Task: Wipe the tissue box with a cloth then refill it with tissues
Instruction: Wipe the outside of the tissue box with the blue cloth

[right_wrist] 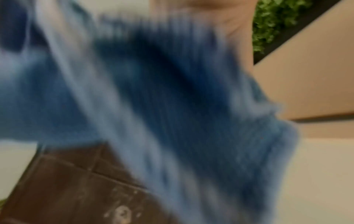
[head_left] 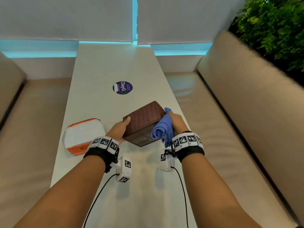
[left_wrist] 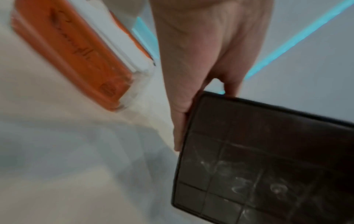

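Note:
A dark brown woven tissue box (head_left: 143,120) is tilted above the white table (head_left: 102,66), its scuffed flat underside (left_wrist: 258,163) turned toward me. My left hand (head_left: 122,127) grips its left end, thumb on the upper face. My right hand (head_left: 176,120) holds a bunched blue cloth (head_left: 162,129) against the box's right end. In the right wrist view the blurred cloth (right_wrist: 153,98) fills most of the picture, with the box (right_wrist: 76,189) below it. A pack of white tissues in orange-trimmed wrap (head_left: 82,135) lies on the table to the left, close beside the left hand (left_wrist: 201,60).
A round purple sticker (head_left: 122,87) is on the table beyond the box. Beige bench seats (head_left: 230,112) run along both sides. A green plant wall (head_left: 276,30) is at the far right. Cables hang from both wrist cameras.

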### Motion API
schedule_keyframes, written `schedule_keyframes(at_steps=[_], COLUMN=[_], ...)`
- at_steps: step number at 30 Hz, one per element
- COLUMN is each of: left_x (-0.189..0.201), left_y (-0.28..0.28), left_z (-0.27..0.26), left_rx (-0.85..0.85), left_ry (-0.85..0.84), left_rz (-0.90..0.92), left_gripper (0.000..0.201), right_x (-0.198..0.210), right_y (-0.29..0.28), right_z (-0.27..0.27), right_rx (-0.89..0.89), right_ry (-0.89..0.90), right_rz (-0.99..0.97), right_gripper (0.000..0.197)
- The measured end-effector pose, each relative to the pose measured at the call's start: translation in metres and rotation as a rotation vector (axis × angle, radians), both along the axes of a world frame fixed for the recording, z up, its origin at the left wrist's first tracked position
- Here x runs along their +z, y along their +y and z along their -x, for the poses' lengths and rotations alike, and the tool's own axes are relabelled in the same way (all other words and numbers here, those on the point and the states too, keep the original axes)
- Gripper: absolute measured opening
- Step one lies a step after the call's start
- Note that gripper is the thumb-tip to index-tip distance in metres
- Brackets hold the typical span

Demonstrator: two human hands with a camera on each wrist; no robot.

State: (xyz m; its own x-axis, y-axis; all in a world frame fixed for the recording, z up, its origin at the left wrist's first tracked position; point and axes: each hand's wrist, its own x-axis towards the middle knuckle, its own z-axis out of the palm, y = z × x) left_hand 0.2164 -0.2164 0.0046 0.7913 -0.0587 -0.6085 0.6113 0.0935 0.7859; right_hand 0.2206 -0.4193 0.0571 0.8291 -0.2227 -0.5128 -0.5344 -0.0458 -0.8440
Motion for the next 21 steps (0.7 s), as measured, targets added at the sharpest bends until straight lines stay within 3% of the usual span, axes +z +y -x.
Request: schedule_keyframes(at_steps=[2, 4, 6, 8, 10, 13, 17, 21], left_x=[-0.016, -0.031, -0.032, -0.014, 0.017, 0.025, 0.021, 0.008], left_y=[-0.006, -0.011, -0.017, -0.020, -0.023, -0.025, -0.022, -0.019], left_z=[-0.009, -0.019, -0.020, -0.011, 0.008, 0.017, 0.019, 0.012], left_rx=[-0.047, -0.112, -0.159, -0.211, -0.246, -0.235, -0.163, -0.099], left_ry=[-0.085, -0.110, -0.021, 0.029, 0.036, 0.027, 0.008, -0.045], left_rz=[-0.195, -0.315, -0.306, -0.238, -0.171, -0.055, 0.091, 0.150], left_gripper=[0.046, 0.070, 0.112, 0.124, 0.094, 0.047, 0.032, 0.031], right_x=[0.000, -0.001, -0.007, -0.015, -0.019, -0.018, -0.014, -0.014], right_y=[0.006, 0.015, 0.024, 0.031, 0.037, 0.044, 0.056, 0.064], right_z=[0.000, 0.004, 0.013, 0.017, 0.024, 0.031, 0.031, 0.031], right_rx=[-0.005, 0.007, -0.003, -0.017, 0.000, 0.043, 0.172, 0.512], right_ry=[-0.086, -0.145, -0.205, -0.232, -0.232, -0.210, -0.171, -0.442], right_rz=[0.176, 0.350, 0.475, 0.563, 0.626, 0.701, 0.850, 0.965], right_gripper=[0.045, 0.033, 0.028, 0.036, 0.040, 0.042, 0.050, 0.051])
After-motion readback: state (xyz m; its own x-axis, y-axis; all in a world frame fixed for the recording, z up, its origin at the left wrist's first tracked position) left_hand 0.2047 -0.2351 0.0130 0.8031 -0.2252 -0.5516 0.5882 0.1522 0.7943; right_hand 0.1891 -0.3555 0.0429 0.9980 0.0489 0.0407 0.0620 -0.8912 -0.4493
